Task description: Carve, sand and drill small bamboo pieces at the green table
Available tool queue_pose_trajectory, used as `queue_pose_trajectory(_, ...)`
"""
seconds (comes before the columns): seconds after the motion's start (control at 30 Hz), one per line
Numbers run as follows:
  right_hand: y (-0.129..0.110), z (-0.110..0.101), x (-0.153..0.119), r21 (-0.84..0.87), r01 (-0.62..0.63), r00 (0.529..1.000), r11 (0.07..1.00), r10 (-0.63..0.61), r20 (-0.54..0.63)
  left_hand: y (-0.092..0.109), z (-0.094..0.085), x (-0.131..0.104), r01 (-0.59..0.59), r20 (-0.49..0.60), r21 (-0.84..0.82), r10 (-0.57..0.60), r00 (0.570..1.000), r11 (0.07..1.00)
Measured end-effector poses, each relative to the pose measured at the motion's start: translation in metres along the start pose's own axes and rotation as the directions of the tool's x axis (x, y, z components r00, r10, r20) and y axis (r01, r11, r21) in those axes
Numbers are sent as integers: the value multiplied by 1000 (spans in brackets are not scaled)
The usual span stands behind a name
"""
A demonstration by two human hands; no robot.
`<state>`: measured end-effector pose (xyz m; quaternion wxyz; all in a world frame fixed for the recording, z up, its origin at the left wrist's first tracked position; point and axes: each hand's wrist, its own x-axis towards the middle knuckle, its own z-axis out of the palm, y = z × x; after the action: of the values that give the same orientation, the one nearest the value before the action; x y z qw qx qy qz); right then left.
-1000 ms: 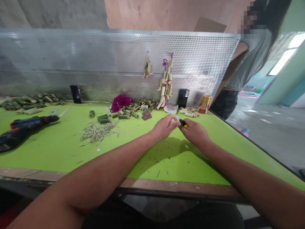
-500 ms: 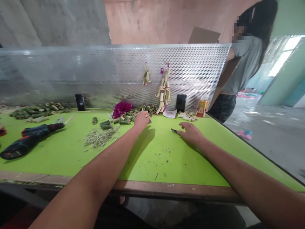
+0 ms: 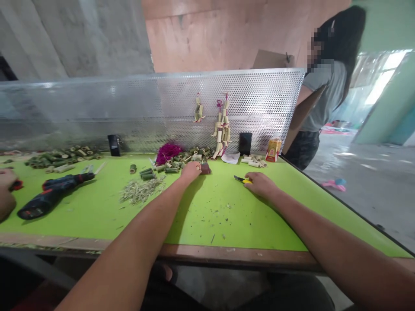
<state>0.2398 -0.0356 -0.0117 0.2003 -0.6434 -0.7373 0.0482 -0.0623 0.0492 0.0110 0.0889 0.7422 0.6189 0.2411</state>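
Observation:
My left hand (image 3: 190,172) is closed on the near end of a small reddish-brown block (image 3: 205,168) on the table, its fingertips partly hidden. A little to the right, my right hand (image 3: 261,184) lies low over the table with its fingers curled round a utility knife (image 3: 247,181). The yellow handle shows at the fingers and the dark blade end points left. Just behind my left hand is a heap of short green bamboo pieces (image 3: 195,152). Pale peeled bamboo pieces (image 3: 253,162) lie beyond my right hand.
A cordless drill (image 3: 53,196), bamboo shavings (image 3: 141,190) and purple string (image 3: 167,153) are on the left. Bamboo strings (image 3: 222,129) hang on a perforated metal panel (image 3: 155,103). A bottle (image 3: 274,147) stands at back right. Another person's hand (image 3: 6,183) is far left; a person stands beyond the right end.
My right hand has closed round the knife, and its yellow handle now shows. The brown block shows more beside my left hand. Another person's hand has appeared at far left, and the view has shifted slightly.

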Motion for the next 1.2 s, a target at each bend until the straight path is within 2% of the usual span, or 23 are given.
queue_pose_trajectory(0.1, -4, -2, 1, 109, 63, 978, 992, -39, -204, 19, -6, -8, -143, -42, 33, 144, 989, 989)
queue_pose_trajectory(0.17, -12, -6, -2, 254, 123, 959, 959, -50, -277, 34, -10, -15, -259, -54, 45, 261, 964, 965)
queue_pose_trajectory(0.2, -18, -8, -5, 321, 164, 952, 933, -65, -298, 42, -12, -20, -336, -62, 48, 338, 939, 941)
queue_pose_trajectory(0.27, -30, -14, -11, 369, 280, 924, 886, -145, -352, 58, -14, -30, -550, -98, 68, 554, 827, 833)
queue_pose_trajectory(0.3, -37, -17, -14, 342, 338, 899, 877, -193, -394, 64, -15, -35, -610, -124, 48, 610, 782, 791)
queue_pose_trajectory(0.33, -43, -20, -15, 301, 377, 870, 876, -223, -439, 70, -16, -40, -643, -150, 10, 637, 756, 766)
queue_pose_trajectory(0.43, -56, -29, -14, 199, 440, 796, 876, -278, -537, 85, -23, -54, -683, -200, -162, 654, 729, 712)
queue_pose_trajectory(0.5, -60, -35, -10, 189, 497, 771, 847, -331, -545, 92, -28, -61, -663, -222, -283, 625, 748, 693)
queue_pose_trajectory(0.53, -62, -37, -8, 216, 516, 777, 829, -347, -524, 95, -30, -63, -633, -237, -344, 588, 773, 693)
queue_pose_trajectory(0.6, -65, -39, -5, 378, 464, 852, 801, -286, -440, 96, -31, -64, -543, -272, -500, 473, 838, 675)
queue_pose_trajectory(0.67, -68, -37, -1, 612, 311, 940, 727, -140, -311, 93, -28, -63, -437, -280, -696, 346, 896, 569)
queue_pose_trajectory(0.73, -71, -33, 3, 791, 184, 980, 584, -42, -197, 85, -22, -60, -314, -229, -856, 244, 942, 410)
queue_pose_trajectory(0.8, -74, -25, 6, 889, 133, 990, 438, -9, -143, 75, -14, -59, -186, -131, -923, 178, 975, 337)
queue_pose_trajectory(0.9, -79, -11, 7, 955, 73, 996, 288, 33, -86, 61, -3, -61, -33, 64, -921, 233, 970, 388)
queue_pose_trajectory(0.97, -82, -3, 3, 961, 32, 998, 274, 38, -44, 57, 4, -66, -13, 143, -894, 312, 939, 447)
queue_pose_trajectory(1.07, -87, 1, -9, 943, 14, 1000, 333, -22, -7, 60, 13, -71, -43, 140, -878, 340, 930, 478)
queue_pose_trajectory(1.2, -89, -2, -20, 937, 40, 999, 348, -45, -26, 67, 19, -73, -58, 86, -900, 306, 948, 431)
